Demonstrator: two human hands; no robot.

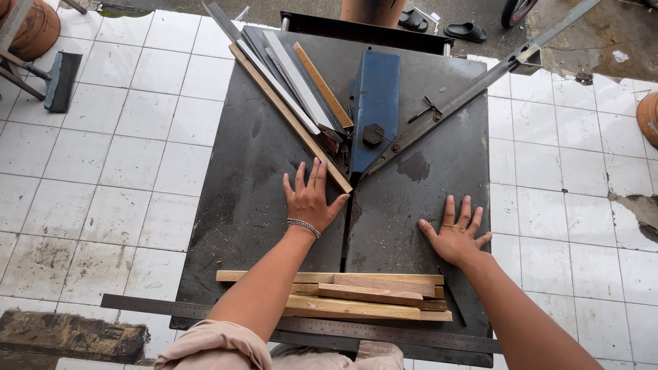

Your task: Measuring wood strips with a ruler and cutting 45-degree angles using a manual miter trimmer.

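Observation:
My left hand (310, 199) lies flat with fingers spread on the dark metal saw table (240, 178), touching the near end of a long wooden strip (291, 120) that runs diagonally up and left along a metal fence. A beaded bracelet circles that wrist. My right hand (455, 233) rests flat and spread on the table's right half, holding nothing. A blue blade guard (376, 103) stands at the centre, above the slot between my hands. Several cut wooden strips (373, 296) are stacked near the table's front edge, between my forearms.
A long steel ruler (384, 334) lies along the front edge. A second angled metal fence (473, 89) runs up right. Several mouldings (301, 82) lean beside the left fence. White tiled floor surrounds the table; a brush (62, 81) lies left, sandals (465, 30) behind.

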